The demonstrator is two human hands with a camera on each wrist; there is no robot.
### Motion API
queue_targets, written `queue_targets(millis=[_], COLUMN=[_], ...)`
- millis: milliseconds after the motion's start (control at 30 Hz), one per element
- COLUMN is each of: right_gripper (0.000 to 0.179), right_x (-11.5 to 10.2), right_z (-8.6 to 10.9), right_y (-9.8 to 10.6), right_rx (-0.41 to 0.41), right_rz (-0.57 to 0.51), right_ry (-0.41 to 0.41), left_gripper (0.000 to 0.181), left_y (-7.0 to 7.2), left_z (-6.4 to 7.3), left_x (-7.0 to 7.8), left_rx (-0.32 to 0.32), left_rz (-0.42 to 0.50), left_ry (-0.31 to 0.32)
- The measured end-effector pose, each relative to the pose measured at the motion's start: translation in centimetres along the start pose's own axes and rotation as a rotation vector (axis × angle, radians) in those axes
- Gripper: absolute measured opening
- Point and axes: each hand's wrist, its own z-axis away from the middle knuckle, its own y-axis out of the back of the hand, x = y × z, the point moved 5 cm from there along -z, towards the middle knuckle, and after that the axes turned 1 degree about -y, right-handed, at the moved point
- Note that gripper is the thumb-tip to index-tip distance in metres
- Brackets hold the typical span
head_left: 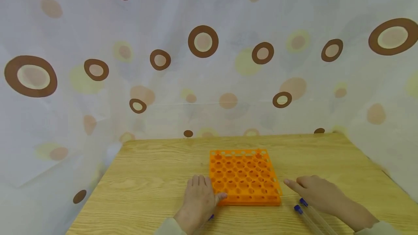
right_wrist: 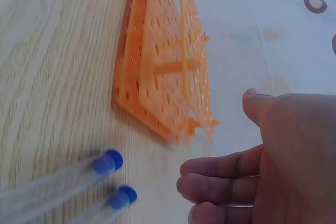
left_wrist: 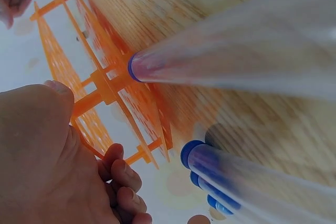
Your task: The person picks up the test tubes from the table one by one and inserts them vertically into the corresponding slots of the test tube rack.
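Blue-capped tubes (head_left: 308, 220) lie at the near right of a wooden bench (head_left: 147, 177). Beside them, a person's right hand (head_left: 321, 191) holds nothing, fingers extended; the left hand (head_left: 198, 200) grips the near left corner of an orange rack (head_left: 245, 188), mid-bench before a spotted curtain (head_left: 222, 75). Steady, level pressure would likely keep the rack from skidding.

An orange tiered rack (head_left: 242, 180), pierced by rows of round holes, is set upright on the wooden table (head_left: 156, 169), its front-left corner gripped by the left hand (head_left: 197, 200). Two clear blue-capped tubes (head_left: 311, 221) are laid side by side near the right hand (head_left: 321, 193), caps pointed towards the rack. More blue-capped tubes (left_wrist: 220, 169) are seen by the left wrist.
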Motion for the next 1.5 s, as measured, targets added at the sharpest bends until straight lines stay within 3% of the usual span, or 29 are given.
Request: queue_targets(millis=[100, 267, 467, 700, 933, 1100, 1500], right_gripper=[0.055, 0.046, 0.030, 0.014, 0.013, 0.011, 0.012], right_x=[1.1, 3.1, 5.1, 5.9, 6.4, 6.7, 6.8], right_z=[0.4, 0.9, 1.1, 1.2, 1.5, 1.6, 1.6], right_y=[0.7, 1.2, 0.4, -1.0, -2.2, -2.9, -3.7], right_rx=[0.036, 0.078, 0.037, 0.013, -0.024, -0.065, -0.143], right_rz=[0.010, 0.016, -0.043, -0.070, -0.084, -0.151, -0.266], right_ry=[0.021, 0.056, 0.059, 0.101, 0.116, 0.071, 0.096], left_gripper=[0.067, 0.067, 0.068, 0.067, 0.065, 0.066, 0.066], left_y=[0.0, 0.2, 0.1, 0.1, 0.1, 0.1, -0.1], left_z=[0.0, 0.1, 0.1, 0.2, 0.1, 0.1, -0.1], left_x=[0.0, 0.0, 0.1, 0.1, 0.1, 0.2, 0.1], left_rx=[-0.011, 0.041, 0.050, 0.077, 0.024, 0.022, -0.052], left_rz=[0.003, 0.007, -0.010, -0.016, 0.024, 0.010, 0.044], left_ry=[0.006, 0.013, 0.010, 0.011, 0.006, 0.007, 0.002])
